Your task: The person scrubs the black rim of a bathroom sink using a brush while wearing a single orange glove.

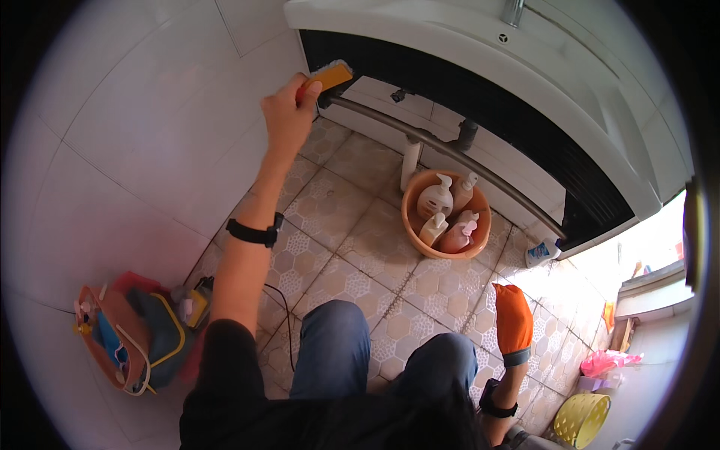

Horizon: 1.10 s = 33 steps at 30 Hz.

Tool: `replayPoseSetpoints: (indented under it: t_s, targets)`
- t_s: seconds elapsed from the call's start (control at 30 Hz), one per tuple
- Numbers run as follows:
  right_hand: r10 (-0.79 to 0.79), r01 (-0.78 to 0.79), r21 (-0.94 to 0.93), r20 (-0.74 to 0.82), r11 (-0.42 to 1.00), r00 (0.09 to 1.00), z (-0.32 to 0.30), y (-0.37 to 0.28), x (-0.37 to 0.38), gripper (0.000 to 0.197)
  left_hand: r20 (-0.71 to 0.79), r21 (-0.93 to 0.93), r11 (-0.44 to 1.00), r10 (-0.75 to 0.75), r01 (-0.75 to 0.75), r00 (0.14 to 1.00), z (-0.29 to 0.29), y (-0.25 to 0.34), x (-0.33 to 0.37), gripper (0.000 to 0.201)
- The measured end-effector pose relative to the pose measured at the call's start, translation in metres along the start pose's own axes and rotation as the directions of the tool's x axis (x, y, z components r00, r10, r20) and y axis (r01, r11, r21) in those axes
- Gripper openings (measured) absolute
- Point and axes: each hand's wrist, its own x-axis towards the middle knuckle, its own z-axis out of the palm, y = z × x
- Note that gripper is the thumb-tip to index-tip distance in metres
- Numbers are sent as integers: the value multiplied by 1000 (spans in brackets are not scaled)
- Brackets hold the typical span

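Observation:
My left hand (289, 112) is closed round the handle of a yellow-orange scrub brush (332, 76) with pale bristles. It is raised at the left end of the black front panel under the white washbasin (450, 60), and the bristles face up and away. My right hand (514, 322) is inside an orange glove with a dark cuff and hangs over the tiled floor beside my right knee. The glove hides its fingers, so I cannot see whether they grip anything. Ahead of my knees, an orange basin (411, 225) holds several pump bottles (436, 199).
A metal bar (450, 151) runs below the washbasin, with a white pipe (410, 161) behind it. A white bottle (541, 253) stands on the floor at right. Bags (127, 341) sit at left beside a cable (290, 322). A yellow basket (583, 421) lies at lower right.

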Motion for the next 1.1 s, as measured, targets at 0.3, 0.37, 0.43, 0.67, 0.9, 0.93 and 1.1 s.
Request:
replayPoseSetpoints:
  t_s: [0.3, 0.37, 0.43, 0.67, 0.9, 0.93, 1.1]
  targets:
    - [98, -92, -65, 94, 994, 991, -4, 4, -7, 34, -20, 157, 876, 464, -455, 886, 20, 0, 16, 22]
    - [31, -29, -38, 62, 999, 998, -3, 2, -5, 32, -23, 148, 890, 439, -431, 898, 20, -3, 18, 25]
    - [-1, 3, -58, 38, 998, 999, -3, 1, -5, 32, -58, 214, 887, 430, -409, 901, 15, -11, 22, 26]
    - [82, -80, -34, 64, 996, 995, -10, 8, -10, 32, 22, 156, 917, 369, -368, 929, 10, -4, 34, 26]
    - [49, -49, -5, 90, 999, 995, 5, 4, -3, 31, 116, 190, 842, 491, -505, 863, 5, 13, 33, 24]
    - [77, -78, -1, 102, 997, 992, 7, 2, -2, 31, 43, 223, 837, 503, -499, 863, 0, 11, 35, 25]
    - [28, -30, 44, 38, 999, 999, 8, -4, 3, 31, -51, 268, 861, 460, -432, 886, 1, 22, 30, 26]
